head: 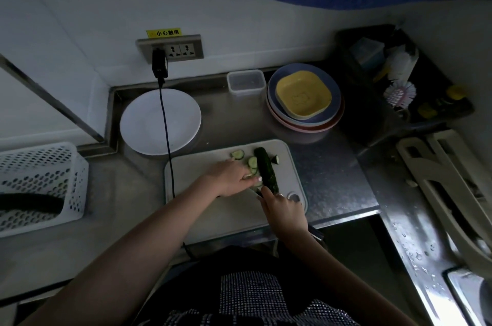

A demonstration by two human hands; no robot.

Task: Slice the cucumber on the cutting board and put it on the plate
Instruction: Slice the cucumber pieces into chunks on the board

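Head view: the cucumber (266,169) lies lengthwise on the cutting board (213,208), cut slices (251,163) just beside it. The left hand (229,177) rests on the board, fingers extended toward the cucumber's side; the right hand (283,209) is curled round a knife (256,193), blade mostly hidden. The plate (159,121) stands beyond the board, bare. Likely risks: left fingertips in the blade's path in dim light; the round cucumber rolling; the cable (166,125) across plate and board snagging
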